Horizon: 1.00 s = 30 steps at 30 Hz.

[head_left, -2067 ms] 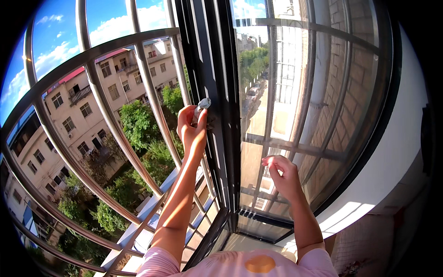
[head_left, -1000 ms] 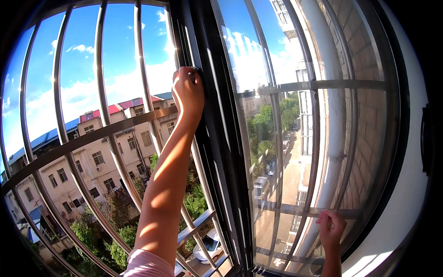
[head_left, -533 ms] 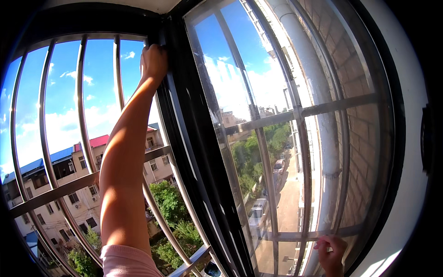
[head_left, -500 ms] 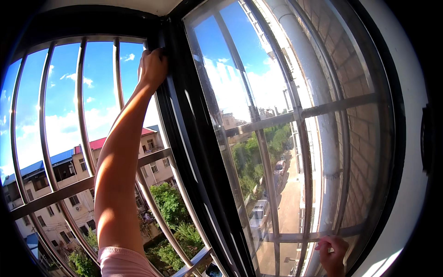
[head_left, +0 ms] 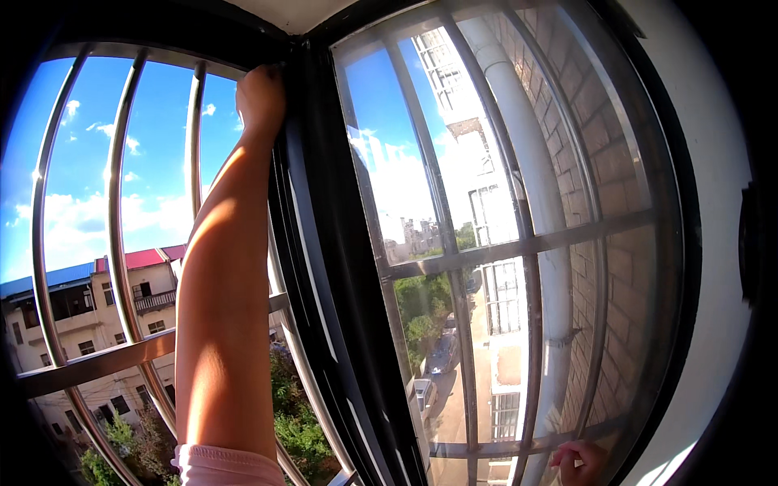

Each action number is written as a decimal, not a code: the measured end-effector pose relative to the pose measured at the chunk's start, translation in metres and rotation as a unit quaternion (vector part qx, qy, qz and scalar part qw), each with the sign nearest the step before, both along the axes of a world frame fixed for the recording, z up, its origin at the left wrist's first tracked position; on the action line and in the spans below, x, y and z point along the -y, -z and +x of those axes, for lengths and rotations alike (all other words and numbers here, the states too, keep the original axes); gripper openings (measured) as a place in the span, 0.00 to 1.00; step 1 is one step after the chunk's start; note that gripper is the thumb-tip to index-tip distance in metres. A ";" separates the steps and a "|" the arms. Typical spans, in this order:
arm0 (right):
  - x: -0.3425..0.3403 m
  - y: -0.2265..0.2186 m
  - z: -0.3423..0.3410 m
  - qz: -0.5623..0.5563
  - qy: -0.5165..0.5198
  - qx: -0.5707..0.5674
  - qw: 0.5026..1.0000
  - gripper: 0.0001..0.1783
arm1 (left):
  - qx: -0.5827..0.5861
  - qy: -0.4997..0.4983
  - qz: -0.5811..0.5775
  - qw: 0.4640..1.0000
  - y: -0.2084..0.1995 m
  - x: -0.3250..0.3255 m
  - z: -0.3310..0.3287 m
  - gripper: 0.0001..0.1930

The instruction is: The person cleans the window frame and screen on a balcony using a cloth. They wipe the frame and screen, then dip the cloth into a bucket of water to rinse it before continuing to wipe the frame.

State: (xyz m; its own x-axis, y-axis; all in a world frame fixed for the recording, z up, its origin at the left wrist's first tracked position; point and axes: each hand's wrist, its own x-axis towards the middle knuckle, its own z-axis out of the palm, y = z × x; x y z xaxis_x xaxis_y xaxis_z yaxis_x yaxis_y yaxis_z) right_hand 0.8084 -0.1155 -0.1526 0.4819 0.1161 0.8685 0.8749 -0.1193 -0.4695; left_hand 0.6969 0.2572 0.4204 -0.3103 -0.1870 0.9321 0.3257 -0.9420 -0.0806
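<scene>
My left arm, in a pink sleeve, reaches up in front of the barred opening. My left hand (head_left: 262,97) is closed at the upper corner of the black window frame (head_left: 344,243). Its fingertips are turned away, so whatever they hold is hidden. Low on the right, my right hand (head_left: 580,463) is loosely curled in front of the glass pane (head_left: 397,170), partly cut off by the lower edge. Nothing shows between its fingers. Whether it touches the glass I cannot tell.
Metal security bars (head_left: 121,194) stand outside both sides of the corner window. A white pipe (head_left: 555,300) and a brick wall (head_left: 624,283) show through the glass. Beyond lie an apartment building (head_left: 89,316), trees and parked cars. A white wall (head_left: 729,267) borders the window's right side.
The view has shifted, and the bars and buildings sit differently in it. My left hand appears slightly higher, still at the frame's corner. My right hand appears lower, still curled.
</scene>
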 end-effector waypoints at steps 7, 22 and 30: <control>0.000 -0.012 -0.008 0.002 -0.041 -0.058 0.997 0.06 | 0.003 -0.044 0.082 0.996 -0.015 -0.017 0.006 0.14; -0.006 0.007 0.003 0.016 0.001 0.004 1.000 0.05 | 0.027 -0.125 -0.006 0.992 -0.021 -0.002 0.008 0.14; -0.002 -0.001 -0.001 -0.018 -0.011 0.014 1.000 0.08 | -0.142 -0.150 -0.068 0.976 -0.011 0.004 -0.017 0.16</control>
